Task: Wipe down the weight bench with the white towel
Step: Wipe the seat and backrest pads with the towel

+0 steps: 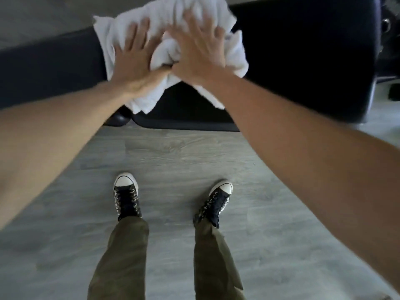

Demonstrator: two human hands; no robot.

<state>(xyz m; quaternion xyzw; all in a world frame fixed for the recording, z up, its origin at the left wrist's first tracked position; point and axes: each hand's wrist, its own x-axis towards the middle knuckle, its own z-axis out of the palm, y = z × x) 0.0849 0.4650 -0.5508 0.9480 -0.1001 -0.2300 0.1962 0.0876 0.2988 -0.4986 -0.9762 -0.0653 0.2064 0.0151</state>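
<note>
A crumpled white towel [166,50] lies across the black padded weight bench [303,61], which runs left to right along the top of the head view. My left hand [134,61] presses flat on the towel's left part, fingers spread. My right hand [199,53] presses on the bunched middle of the towel, fingers spread and slightly blurred. The two hands touch at the thumbs. The towel's near edge hangs over the front side of the bench.
Grey wood-look floor [184,154] lies below the bench. My two feet in black sneakers [126,195] stand a short way back from it. A black rounded bench foot [119,119] shows beneath the padding. Dark metal hardware [387,27] sits at the bench's right end.
</note>
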